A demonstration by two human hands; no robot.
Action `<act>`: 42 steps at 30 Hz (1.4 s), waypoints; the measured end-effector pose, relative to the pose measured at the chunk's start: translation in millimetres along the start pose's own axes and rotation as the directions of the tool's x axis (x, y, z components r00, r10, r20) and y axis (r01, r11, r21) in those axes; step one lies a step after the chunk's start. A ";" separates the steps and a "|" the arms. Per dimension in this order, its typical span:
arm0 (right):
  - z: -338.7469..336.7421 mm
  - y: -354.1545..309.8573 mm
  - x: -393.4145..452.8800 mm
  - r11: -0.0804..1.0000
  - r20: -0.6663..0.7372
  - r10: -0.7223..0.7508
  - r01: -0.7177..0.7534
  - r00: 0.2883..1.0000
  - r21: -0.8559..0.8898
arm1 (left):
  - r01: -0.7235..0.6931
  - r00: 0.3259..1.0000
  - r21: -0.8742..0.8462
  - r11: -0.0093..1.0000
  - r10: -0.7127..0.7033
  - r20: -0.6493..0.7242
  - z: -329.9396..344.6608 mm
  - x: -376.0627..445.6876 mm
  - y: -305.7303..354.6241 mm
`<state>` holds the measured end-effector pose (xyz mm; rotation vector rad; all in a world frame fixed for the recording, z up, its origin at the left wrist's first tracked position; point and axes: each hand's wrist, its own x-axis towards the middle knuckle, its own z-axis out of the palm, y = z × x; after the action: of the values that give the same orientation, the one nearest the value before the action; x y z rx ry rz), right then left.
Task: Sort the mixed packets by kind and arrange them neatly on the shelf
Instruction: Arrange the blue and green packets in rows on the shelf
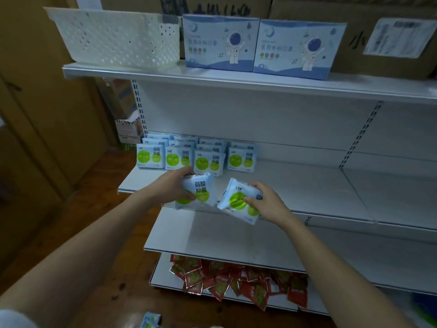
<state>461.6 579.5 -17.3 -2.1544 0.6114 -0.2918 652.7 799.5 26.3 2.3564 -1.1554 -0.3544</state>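
**Two packets in the air, a tidy row at stake**

Head view: the left hand [173, 185] grips one white-and-green packet [201, 192] by its left edge, fingers curled round it, and the right hand [264, 200] pinches a second packet of the same kind [236, 202] near its right side. Both packets hang just above the front lip of the middle shelf [307, 185], tilted toward each other with their near corners close together. Behind them the standing rows of matching packets [196, 155] fill the shelf's left part, four stacks across, leaning lightly back.

The likeliest slip, as I judge it: pushing either packet in against the front row could tip those soft, upright packets like dominoes — nothing braces them from the right. The right-hand packet is held at a slant and only by a pinch, so it may sag or land crooked. On the bottom shelf the red packets [238, 280] lie in a loose heap, some over the front edge; a knock there could spill them to the floor.
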 end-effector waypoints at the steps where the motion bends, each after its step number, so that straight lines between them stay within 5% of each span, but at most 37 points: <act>1: 1.3 1.4 11.7 1.000 -0.021 0.009 -0.009 1.000 -0.005 | 0.002 1.000 -0.003 1.000 -0.001 0.006 -1.3 10.0 -5.4; 11: 7.0 12.0 179.2 0.963 -0.186 0.082 -0.126 0.979 -0.238 | 0.049 0.996 -0.130 0.990 -0.038 0.080 -6.4 92.3 -79.9; 19: 23.1 25.3 217.5 0.880 -0.151 0.204 -0.248 0.967 -0.404 | 0.049 0.990 -0.122 0.991 -0.032 0.137 -3.6 121.8 -110.4; 22: 21.1 16.6 204.2 0.858 -0.306 0.070 -0.213 0.950 -0.467 | 0.050 0.990 -0.142 0.989 -0.031 0.135 -4.5 127.3 -109.1; 25: 28.2 -5.2 182.9 0.943 -0.291 -0.115 0.012 0.950 -0.332 | 0.043 0.991 -0.134 0.990 -0.025 0.129 -7.0 131.4 -104.5; 29: 57.5 -45.7 155.2 0.993 0.106 -0.052 0.062 0.993 -0.101 | 0.023 0.990 -0.122 0.992 -0.006 0.140 -8.7 131.7 -98.4; 31: 76.3 -58.4 149.6 0.998 0.189 -0.040 0.046 0.981 -0.029 | 0.012 0.991 -0.106 0.994 0.002 0.134 -7.8 128.0 -96.9; 37: 135.9 -77.3 161.2 0.993 0.236 0.002 -0.029 0.972 0.112 | 0.040 0.999 -0.036 0.999 -0.039 0.018 -11.6 112.0 -122.9; 42: 193.2 -107.5 194.2 0.983 0.167 0.033 -0.062 0.985 0.173 | 0.251 0.882 -0.419 0.872 -0.384 -0.271 -28.7 95.1 -181.1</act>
<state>741.2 664.8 -50.7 -1.9662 0.5225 -0.1362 843.7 827.6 -47.2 2.1480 -0.4725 -0.2296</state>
